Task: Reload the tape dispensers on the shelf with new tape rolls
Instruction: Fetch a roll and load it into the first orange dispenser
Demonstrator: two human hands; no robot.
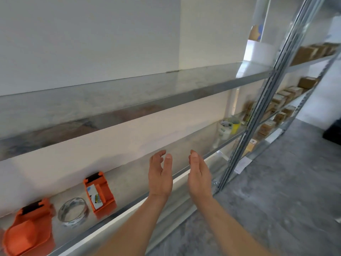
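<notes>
In the head view, both arms are seen stretched forward in front of a metal shelf. The left hand and the right hand are held side by side and apart, palms turned toward each other, fingers loosely extended. The grip of each is wide, and nothing is held in either. Both hands are raised above the front edge of the shelf.

Two orange dispensers are laid on the shelf to the left of the hands: the near dispenser at the lower left corner, and the far dispenser closer to the left hand. A black part is seen at the wall-side end of each, and a white label on the far one. A clear tape roll is laid flat between them.

At the far end of the same shelf a blurred cluster of rolls, white and yellow, is seen. An upper shelf runs above. Beyond the upright post, cardboard boxes are stacked on neighbouring shelves. A grey floor is shown at the right.
</notes>
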